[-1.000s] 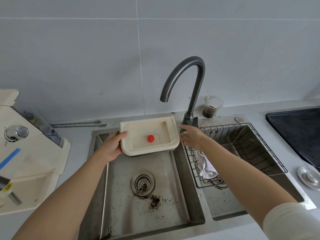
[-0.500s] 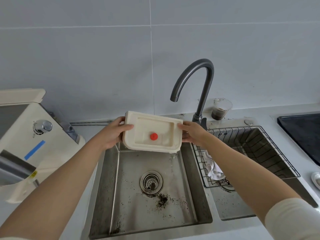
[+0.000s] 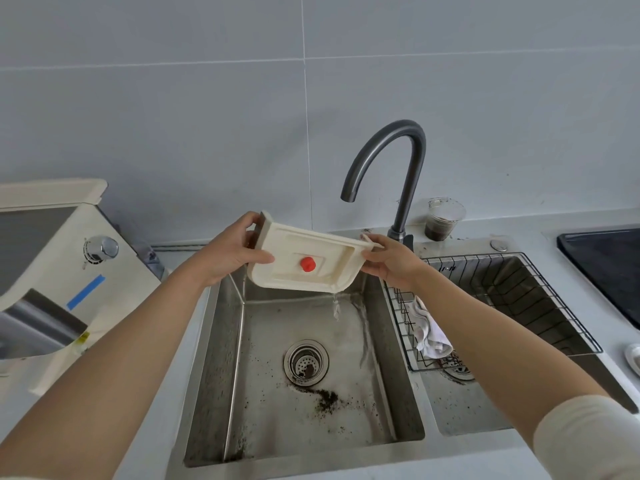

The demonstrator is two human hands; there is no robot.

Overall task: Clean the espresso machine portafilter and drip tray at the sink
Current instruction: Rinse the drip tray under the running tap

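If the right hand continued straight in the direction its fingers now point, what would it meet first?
The right hand points leftward and already grips the right end of the drip tray, so the tray comes first. Beyond it is the left hand on the other end.

The tray [image 3: 304,258] is cream with a red knob [image 3: 308,264] at its middle. The tap [image 3: 398,168] is dark grey. The sink [image 3: 221,358] is silver steel, speckled with black-brown grounds [image 3: 327,398] near the drain [image 3: 306,362]. The wall [image 3: 207,116] is pale grey tile with fine pale seams. The machine [image 3: 52,271] is cream with a blue strip [image 3: 86,292] and a chrome knob [image 3: 102,249]. The rack [image 3: 502,306] is black wire; the cloth [image 3: 431,332] in it is white. The cup [image 3: 443,220] is clear with dark brown liquid. The hob [image 3: 606,265] is black. The sleeve [image 3: 588,441] is cream.
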